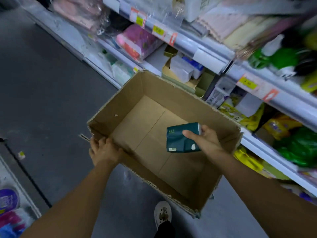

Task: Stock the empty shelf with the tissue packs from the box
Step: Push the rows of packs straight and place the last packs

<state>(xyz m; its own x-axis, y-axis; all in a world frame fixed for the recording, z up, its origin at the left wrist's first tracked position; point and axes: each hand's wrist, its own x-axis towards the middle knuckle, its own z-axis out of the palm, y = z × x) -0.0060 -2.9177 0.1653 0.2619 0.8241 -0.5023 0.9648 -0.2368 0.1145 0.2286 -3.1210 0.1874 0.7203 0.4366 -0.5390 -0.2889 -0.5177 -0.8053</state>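
An open brown cardboard box [130,93] fills the middle of the view, held above the floor, and its bottom is bare. My left hand [104,148] grips the box's near left rim at the corner. Over the inside of the box, my right hand [205,140] holds a dark green tissue pack [178,140], thumb on top and fingers round its right end. The shelves [214,54] run along the right side, next to the box.
Shelf levels on the right hold pink, green and yellow packaged goods, and small cartons sit just behind the box. Price tags [247,83] line the shelf edges. Grey floor [42,100] lies to the left. My shoe [162,215] stands below the box. More goods sit at the bottom left.
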